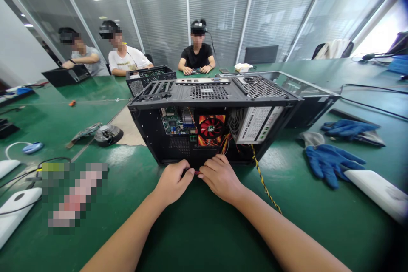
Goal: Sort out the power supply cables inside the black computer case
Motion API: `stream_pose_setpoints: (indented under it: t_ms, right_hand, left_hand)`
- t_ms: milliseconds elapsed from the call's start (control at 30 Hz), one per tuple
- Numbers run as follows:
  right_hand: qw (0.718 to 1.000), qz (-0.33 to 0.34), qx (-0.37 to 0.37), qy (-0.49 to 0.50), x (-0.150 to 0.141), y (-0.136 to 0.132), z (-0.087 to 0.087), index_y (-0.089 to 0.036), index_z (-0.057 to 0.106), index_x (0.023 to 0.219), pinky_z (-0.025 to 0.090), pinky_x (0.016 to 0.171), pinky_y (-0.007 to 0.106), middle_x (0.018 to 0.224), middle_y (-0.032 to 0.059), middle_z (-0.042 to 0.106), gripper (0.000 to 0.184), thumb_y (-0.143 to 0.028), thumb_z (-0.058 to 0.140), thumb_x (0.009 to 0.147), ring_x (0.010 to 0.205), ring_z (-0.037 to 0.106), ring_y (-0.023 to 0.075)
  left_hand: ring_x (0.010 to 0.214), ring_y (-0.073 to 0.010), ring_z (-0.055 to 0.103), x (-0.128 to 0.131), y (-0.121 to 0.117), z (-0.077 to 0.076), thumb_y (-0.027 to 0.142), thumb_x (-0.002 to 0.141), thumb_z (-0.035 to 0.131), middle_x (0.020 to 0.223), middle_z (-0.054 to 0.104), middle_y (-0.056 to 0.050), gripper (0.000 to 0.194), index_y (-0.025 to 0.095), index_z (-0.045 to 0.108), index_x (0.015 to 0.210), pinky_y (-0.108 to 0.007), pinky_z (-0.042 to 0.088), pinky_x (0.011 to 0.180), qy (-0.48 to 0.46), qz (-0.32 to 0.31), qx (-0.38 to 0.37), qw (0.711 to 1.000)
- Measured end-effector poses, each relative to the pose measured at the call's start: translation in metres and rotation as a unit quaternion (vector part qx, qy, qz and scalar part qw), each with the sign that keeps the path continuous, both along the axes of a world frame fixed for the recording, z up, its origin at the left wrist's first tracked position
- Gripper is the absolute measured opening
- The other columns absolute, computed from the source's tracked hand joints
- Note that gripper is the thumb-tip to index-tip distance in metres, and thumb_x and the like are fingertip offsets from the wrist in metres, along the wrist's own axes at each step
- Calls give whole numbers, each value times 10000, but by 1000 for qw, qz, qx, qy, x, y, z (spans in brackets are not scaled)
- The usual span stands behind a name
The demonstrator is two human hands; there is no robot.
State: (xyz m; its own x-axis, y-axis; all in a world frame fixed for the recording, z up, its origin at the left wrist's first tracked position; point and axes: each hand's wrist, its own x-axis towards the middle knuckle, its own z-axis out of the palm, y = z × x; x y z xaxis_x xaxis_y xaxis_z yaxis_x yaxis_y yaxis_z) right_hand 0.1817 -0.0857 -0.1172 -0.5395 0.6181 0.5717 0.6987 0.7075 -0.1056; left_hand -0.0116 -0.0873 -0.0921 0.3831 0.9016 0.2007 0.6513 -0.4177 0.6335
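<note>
A black computer case lies with its open side facing me. Inside are a motherboard, a graphics card with a red fan and a white-labelled power supply. At the case's lower front edge, my left hand pinches the end of a thin reddish cable. My right hand grips the same cable just to the right, its fingers closed. Most of the cable is hidden by my fingers. A yellow and black twisted cable runs out of the case onto the table, right of my hands.
Blue work gloves and a white box-like object lie at right. A second case stands behind. Cardboard and a round metallic part are at left. Three people sit across the green table.
</note>
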Motion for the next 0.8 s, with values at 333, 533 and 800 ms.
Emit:
stream_pose_setpoints:
  t_ms: [333, 533, 800]
  right_hand:
    - [1000, 5, 18, 3, 1, 1, -6, -196, 653, 956, 307, 833, 362, 724, 23, 608, 181, -279, 497, 920, 739, 484, 177]
    - [1000, 7, 11, -12, 0, 1, -5, -203, 652, 904, 299, 837, 367, 709, 19, 599, 183, -269, 482, 925, 738, 464, 179]
    - [999, 19, -23, -20, -1, 1, -4, -202, 639, 867, 297, 855, 374, 711, 16, 596, 178, -260, 481, 925, 761, 465, 177]
  left_hand:
    - [616, -115, 458, 1, 4, 1, 308, 868, 423, 628, 506, 31, 263, 171, 521, 665, -230, 324, 582, -34, -10, -101, 994]
    - [674, -129, 506, 0, 5, 3, 275, 846, 443, 706, 584, 11, 201, 170, 583, 746, -232, 364, 634, -32, -30, -92, 995]
    - [631, -115, 481, -4, 6, 7, 267, 838, 474, 670, 556, 29, 168, 175, 599, 774, -225, 327, 589, 17, -60, -70, 996]
